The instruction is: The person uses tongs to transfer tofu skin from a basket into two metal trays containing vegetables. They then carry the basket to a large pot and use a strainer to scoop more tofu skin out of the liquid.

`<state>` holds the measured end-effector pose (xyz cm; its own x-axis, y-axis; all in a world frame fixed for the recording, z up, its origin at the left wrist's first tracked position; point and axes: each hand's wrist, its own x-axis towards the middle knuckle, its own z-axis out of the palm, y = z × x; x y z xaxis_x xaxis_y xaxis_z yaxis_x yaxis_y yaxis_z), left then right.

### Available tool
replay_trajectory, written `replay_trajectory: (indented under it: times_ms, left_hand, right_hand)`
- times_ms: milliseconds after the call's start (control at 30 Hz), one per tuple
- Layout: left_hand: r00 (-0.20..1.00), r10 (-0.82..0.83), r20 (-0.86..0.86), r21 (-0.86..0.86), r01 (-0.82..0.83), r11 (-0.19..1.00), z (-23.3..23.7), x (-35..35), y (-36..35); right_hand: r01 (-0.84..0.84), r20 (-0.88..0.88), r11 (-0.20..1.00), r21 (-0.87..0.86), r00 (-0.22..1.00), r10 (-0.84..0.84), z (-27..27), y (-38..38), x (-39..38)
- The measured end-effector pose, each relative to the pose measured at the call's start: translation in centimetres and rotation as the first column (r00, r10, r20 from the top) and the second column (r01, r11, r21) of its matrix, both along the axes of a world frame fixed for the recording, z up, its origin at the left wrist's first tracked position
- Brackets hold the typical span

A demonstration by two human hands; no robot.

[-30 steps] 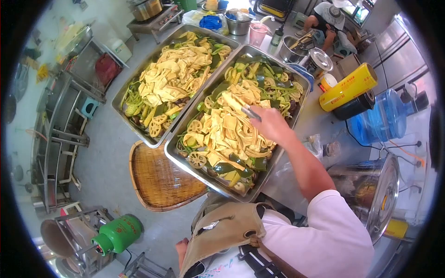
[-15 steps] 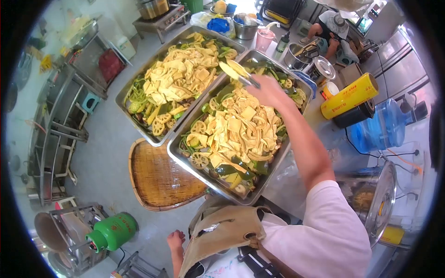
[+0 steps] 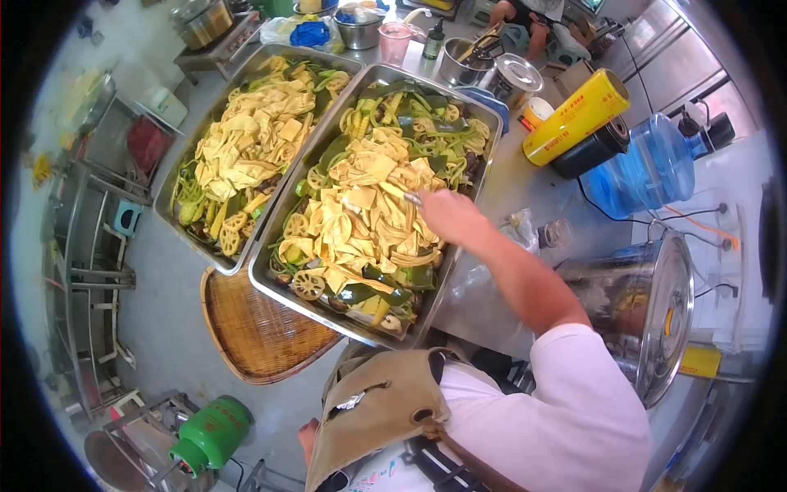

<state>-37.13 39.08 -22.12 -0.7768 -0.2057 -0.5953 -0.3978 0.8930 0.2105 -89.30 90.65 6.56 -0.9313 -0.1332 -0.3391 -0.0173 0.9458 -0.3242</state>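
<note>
My right hand (image 3: 448, 216) is closed around a pair of tongs (image 3: 399, 193), whose yellow tips rest among the tofu skin pieces (image 3: 361, 215) in the nearer steel tray (image 3: 262, 287). Green vegetables (image 3: 447, 135), lotus root slices (image 3: 309, 284) and baby corn lie around and under the tofu skin. To its left stands a second steel tray (image 3: 168, 184) with a similar heap of tofu skin (image 3: 246, 139). Low beside the brown apron (image 3: 385, 402), my left hand (image 3: 308, 436) is partly hidden, and its fingers cannot be made out.
A woven bamboo tray (image 3: 262, 365) sits below the steel trays. On the right are a yellow film box (image 3: 576, 117), a blue water bottle (image 3: 643, 168) and a large steel pot (image 3: 623, 287). A green gas cylinder (image 3: 213, 433) stands lower left. Another person (image 3: 533, 25) sits at the back.
My right hand has brought the tongs from the far edge of the nearer tray back down into the tofu skin heap. The view has shifted, and my left hand shows less.
</note>
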Motion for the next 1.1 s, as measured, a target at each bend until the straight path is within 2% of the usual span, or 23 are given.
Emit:
replay_trajectory:
  times_ms: [33, 67, 100, 133, 167, 233, 267, 300, 333, 367, 400, 467, 567, 700, 800, 867, 900, 967, 1000, 1067, 1100]
  left_hand:
    - [0.976, 0.211, 0.048, 0.051, -0.213, 0.976, 0.5, -1.3, 0.3]
    - [0.905, 0.416, 0.082, 0.083, -0.423, 0.903, 1.0, -2.6, 0.6]
    - [0.761, 0.641, 0.095, 0.193, -0.646, 0.739, 3.7, -5.2, 2.1]
    - [0.669, 0.736, 0.101, 0.29, -0.728, 0.622, 7.3, -8.1, 4.1]
    - [0.635, 0.766, 0.098, 0.338, -0.745, 0.574, 9.3, -9.9, 5.3]
    - [0.642, 0.763, 0.076, 0.381, -0.725, 0.573, 10.3, -11.3, 6.4]
    - [0.68, 0.731, 0.06, 0.377, -0.693, 0.614, 9.8, -11.1, 6.4]
    - [0.803, 0.596, 0.012, 0.319, -0.568, 0.759, 8.8, -10.3, 6.0]
    - [0.957, 0.282, -0.07, 0.169, -0.267, 0.949, 7.1, -9.0, 5.0]
    - [0.99, -0.088, -0.114, -0.043, 0.084, 0.996, 5.3, -7.4, 4.0]
    - [0.99, -0.105, -0.094, -0.04, 0.102, 0.994, 4.4, -6.1, 3.7]
    - [1.0, 0.007, 0.024, 0.001, -0.007, 1.0, 2.5, -3.8, 2.8]
    - [0.994, 0.016, 0.11, -0.011, -0.015, 1.0, 1.3, -2.3, 2.7]
    - [0.989, 0.022, 0.143, -0.02, -0.019, 1.0, 0.9, -2.6, 2.3]
    - [0.99, 0.047, 0.131, -0.006, -0.047, 0.999, 1.2, -3.6, 2.0]
    - [0.983, 0.135, 0.121, 0.026, -0.139, 0.99, 1.7, -4.8, 1.8]
    - [0.947, 0.295, 0.129, 0.076, -0.306, 0.949, 1.9, -5.5, 1.4]
    - [0.796, 0.586, 0.154, 0.195, -0.606, 0.771, 5.1, -8.8, 3.2]
    - [0.734, 0.663, 0.149, 0.264, -0.676, 0.688, 8.3, -11.1, 5.4]
    - [0.585, 0.796, 0.152, 0.391, -0.776, 0.496, 14.0, -15.3, 9.1]
    - [0.568, 0.806, 0.168, 0.376, -0.793, 0.48, 14.3, -15.4, 9.5]
  right_hand:
    - [0.005, -0.018, 1.0, 0.003, 1.0, -0.004, -0.6, 0.5, -1.2]
    - [0.02, -0.039, 0.999, 0.033, 0.999, -0.018, -0.7, 1.1, -2.3]
    - [0.034, -0.061, 0.997, 0.063, 0.998, -0.03, -0.7, 1.7, -3.4]
    - [0.048, -0.083, 0.994, 0.096, 0.996, -0.04, -0.7, 2.5, -4.5]
    - [0.056, -0.085, 0.992, 0.109, 0.995, -0.047, -0.7, 3.4, -5.5]
    - [0.069, -0.089, 0.988, 0.14, 0.994, -0.056, -0.5, 5.2, -7.4]
    - [0.093, -0.116, 0.987, 0.134, 0.99, -0.078, -0.3, 6.1, -8.2]
    - [0.12, -0.143, 0.984, 0.128, 0.985, -0.102, 0.0, 7.0, -9.0]
    - [0.15, -0.169, 0.981, 0.123, 0.977, -0.129, 0.3, 7.9, -9.6]
    - [0.163, -0.169, 0.977, 0.14, 0.976, -0.139, 0.8, 8.8, -9.9]
    - [0.179, -0.17, 0.971, 0.158, 0.974, -0.152, 1.6, 9.7, -10.2]
    - [0.183, -0.113, 0.956, 0.23, 0.981, -0.161, 3.7, 10.8, -10.1]
    - [0.181, -0.063, 0.966, 0.184, 0.983, -0.172, 6.3, 9.8, -6.6]
    - [-0.027, 0.07, 0.993, 0.111, 0.997, 0.019, 5.2, 5.7, -1.8]
    - [-0.021, -0.003, 0.987, 0.158, 1.0, 0.022, 3.3, 6.0, -0.8]
    - [0.009, -0.024, 0.96, 0.281, 1.0, -0.003, 2.9, 8.2, -1.4]
    - [0.015, -0.032, 0.94, 0.341, 0.999, -0.005, 2.8, 9.5, -1.7]
    - [-0.012, 0.033, 0.932, 0.363, 0.999, 0.0, 4.7, 11.1, -1.2]
    - [-0.031, 0.059, 0.926, 0.375, 0.998, 0.009, 6.1, 11.0, -1.5]
    - [-0.099, 0.083, 0.963, 0.251, 0.993, 0.081, 7.5, 8.1, -0.8]
    - [-0.127, 0.093, 0.975, 0.183, 0.989, 0.112, 7.9, 6.3, 0.0]
